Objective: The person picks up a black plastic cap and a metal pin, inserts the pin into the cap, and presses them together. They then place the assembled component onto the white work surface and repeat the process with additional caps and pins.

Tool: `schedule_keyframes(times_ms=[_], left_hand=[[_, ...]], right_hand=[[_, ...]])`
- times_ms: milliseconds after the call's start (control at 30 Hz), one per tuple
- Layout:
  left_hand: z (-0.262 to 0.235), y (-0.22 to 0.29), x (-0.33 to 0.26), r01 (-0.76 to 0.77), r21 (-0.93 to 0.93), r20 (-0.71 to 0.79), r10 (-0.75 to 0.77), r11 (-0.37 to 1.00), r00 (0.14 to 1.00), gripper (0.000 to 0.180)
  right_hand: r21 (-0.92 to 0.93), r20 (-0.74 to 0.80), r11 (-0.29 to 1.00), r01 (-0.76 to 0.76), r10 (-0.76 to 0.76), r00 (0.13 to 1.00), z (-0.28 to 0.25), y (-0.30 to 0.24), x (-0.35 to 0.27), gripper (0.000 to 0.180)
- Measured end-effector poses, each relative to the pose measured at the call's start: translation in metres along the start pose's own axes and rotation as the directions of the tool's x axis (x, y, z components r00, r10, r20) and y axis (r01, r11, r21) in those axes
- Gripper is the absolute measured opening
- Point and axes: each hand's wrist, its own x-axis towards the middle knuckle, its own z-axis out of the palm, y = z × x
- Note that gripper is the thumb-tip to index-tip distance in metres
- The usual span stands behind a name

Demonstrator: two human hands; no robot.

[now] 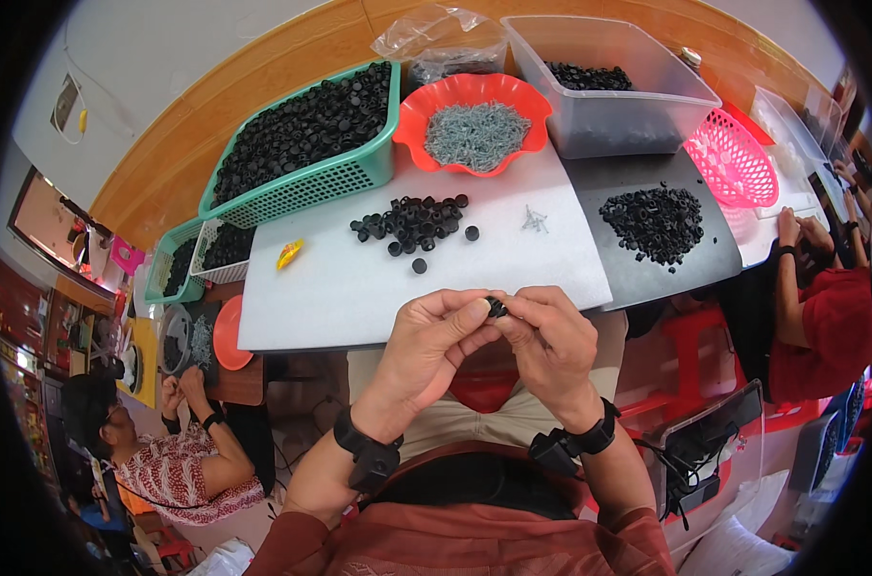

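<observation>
Just past the table's near edge, my left hand [434, 331] pinches a small black plastic part [496, 307] between thumb and fingers. My right hand [557, 336] is closed on the same part from the other side, fingertips meeting those of the left. Fingers cover most of the part, so its full shape is hidden. Beyond my hands, a loose pile of round black caps [422, 221] lies on the white sheet [311, 298]. A few silver screws [534, 221] lie to the right of that pile.
A green basket [302, 182] of black caps, a red scalloped bowl [407, 120] of screws and a clear bin [638, 125] stand at the back. Small black pieces [652, 224] are heaped on a dark board, beside a pink basket [734, 158]. People work at left and right.
</observation>
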Motion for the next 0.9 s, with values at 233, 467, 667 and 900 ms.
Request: schedule_keyframes(times_ms=[233,467,667,900], left_hand=[[0.002,-0.005,-0.002,-0.021,0.016,-0.013,0.021,1.0,1.0,0.016],[0.003,-0.009,-0.004,-0.07,0.073,-0.028,0.073,0.995,0.997,0.016],[0.003,-0.01,-0.007,-0.122,0.106,0.0,0.123,0.987,0.992,0.017],[0.006,-0.012,-0.011,-0.195,0.205,-0.018,0.203,0.959,0.979,0.021]], right_hand=[[-0.094,-0.011,0.987,0.133,-0.134,0.991,0.001,0.007,-0.004,0.03],[-0.121,-0.014,0.979,0.162,-0.165,0.986,0.003,0.008,-0.008,0.035],[-0.097,-0.002,0.986,0.135,-0.136,0.991,0.002,0.006,-0.011,0.034],[-0.155,0.047,0.981,0.117,-0.111,0.993,-0.001,-0.004,-0.007,0.032]])
